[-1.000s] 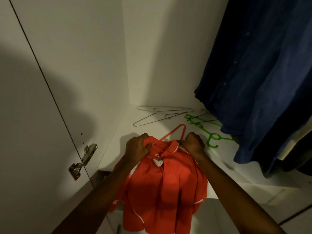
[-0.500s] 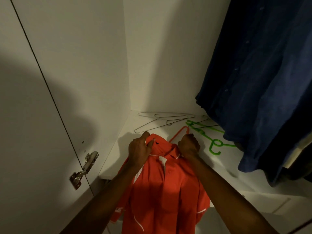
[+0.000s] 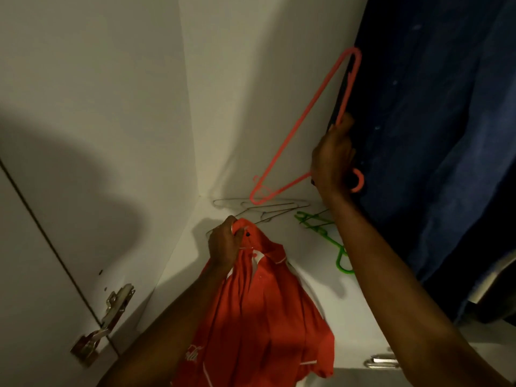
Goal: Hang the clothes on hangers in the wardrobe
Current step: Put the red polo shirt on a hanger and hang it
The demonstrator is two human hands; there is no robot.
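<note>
Clamped in the right hand (image 3: pixel 332 160), a thin coral plastic hanger (image 3: pixel 301 127) is raised above the white wardrobe shelf (image 3: pixel 178 263). Left hand (image 3: pixel 223 244) pinches the collar of a smooth orange-red polo shirt (image 3: pixel 262 314) with white trim, draped over that shelf's front edge.

The polo shirt (image 3: pixel 259 311) was bright red-orange, with thin white piping, a white inner collar and small white lettering low on its left side. The plastic hanger (image 3: pixel 300 127) was coral pink. A second plastic hanger (image 3: pixel 325 236) was vivid green, and the wire hangers (image 3: pixel 259 206) were dull grey metal. The hanging garment (image 3: pixel 435 135) was dark navy blue, the wardrobe walls (image 3: pixel 111 93) plain white, the door hinge (image 3: pixel 111 317) silvery
</note>
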